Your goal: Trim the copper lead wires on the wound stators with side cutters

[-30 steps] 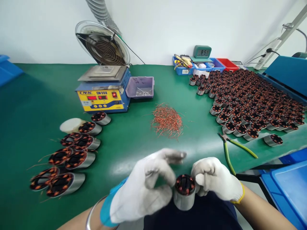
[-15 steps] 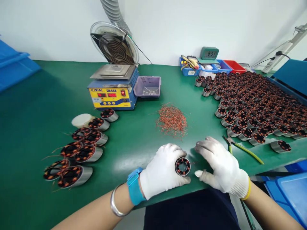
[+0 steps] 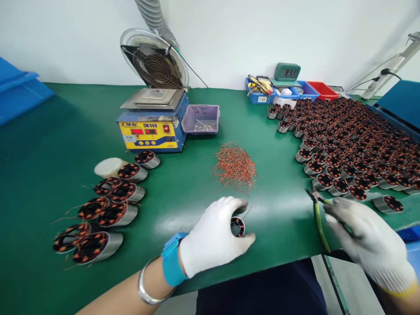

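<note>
My left hand (image 3: pixel 218 236), in a white glove, curls round a small motor stator (image 3: pixel 237 226) with its fingers and thumb. The stator has a metal ring, a dark inside and copper windings, and a thin wire end sticks out of it at the upper right. To the right, my gloved right hand (image 3: pixel 364 240) is on the green-handled cutting pliers (image 3: pixel 320 227), its fingers bent round one handle and somewhat blurred. The other handle and the jaws show to the left of this hand. A heap of copper wire clippings (image 3: pixel 235 165) lies beyond my left hand.
Several stators (image 3: pixel 113 213) stand at the left, by a round white piece (image 3: pixel 108 167). Behind them is a yellow-and-blue CM558 unit (image 3: pixel 151 135) beside a purple tray (image 3: pixel 201 131). A large mass of stators (image 3: pixel 357 144) fills the right, with bins (image 3: pixel 320 89) behind.
My right hand has moved right, away from beside the stator, onto the cutting pliers. My left hand has shifted slightly left with the stator, which now looks more tilted.
</note>
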The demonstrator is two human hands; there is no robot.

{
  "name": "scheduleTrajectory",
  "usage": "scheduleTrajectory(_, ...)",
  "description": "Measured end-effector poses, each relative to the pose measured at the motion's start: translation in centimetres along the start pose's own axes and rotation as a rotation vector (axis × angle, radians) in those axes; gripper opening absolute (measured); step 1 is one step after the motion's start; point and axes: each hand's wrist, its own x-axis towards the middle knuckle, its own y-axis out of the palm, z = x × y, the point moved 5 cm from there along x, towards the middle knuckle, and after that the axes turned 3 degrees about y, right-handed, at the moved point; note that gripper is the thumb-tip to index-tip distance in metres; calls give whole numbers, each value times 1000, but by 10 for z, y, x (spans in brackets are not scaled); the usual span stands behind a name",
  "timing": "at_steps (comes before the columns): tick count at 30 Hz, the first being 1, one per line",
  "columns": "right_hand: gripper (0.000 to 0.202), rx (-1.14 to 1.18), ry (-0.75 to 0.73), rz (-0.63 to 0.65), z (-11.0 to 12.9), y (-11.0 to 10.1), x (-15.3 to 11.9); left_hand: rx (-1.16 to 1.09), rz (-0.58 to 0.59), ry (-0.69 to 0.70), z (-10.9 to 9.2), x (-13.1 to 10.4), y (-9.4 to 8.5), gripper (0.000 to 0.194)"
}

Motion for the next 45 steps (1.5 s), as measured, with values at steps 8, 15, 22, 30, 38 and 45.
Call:
scheduleTrajectory(8, 89, -252, 323, 155, -15, 37, -41, -740, 114, -246, 16, 4, 20, 55)
scheduleTrajectory(15, 66, -115, 249, 324, -22, 32, -37, -844, 27, -265, 19, 8, 16, 57)
scheduleTrajectory(22, 49, -191, 214, 296, 4, 47, -2, -873, -39, -265, 21, 7, 17, 66)
scheduleTrajectory(30, 55, 186, 26, 272, 39, 51, 41, -984, -59, -265, 20, 8, 19, 69)
scheduleTrajectory(38, 54, 187, -63, 414, 68, 46, 66, -908, -75, -214, 18, 7, 17, 63)
scheduleTrajectory(45, 53, 224, -77, 393, 66, 44, 63, -904, -92, -215, 21, 8, 20, 66)
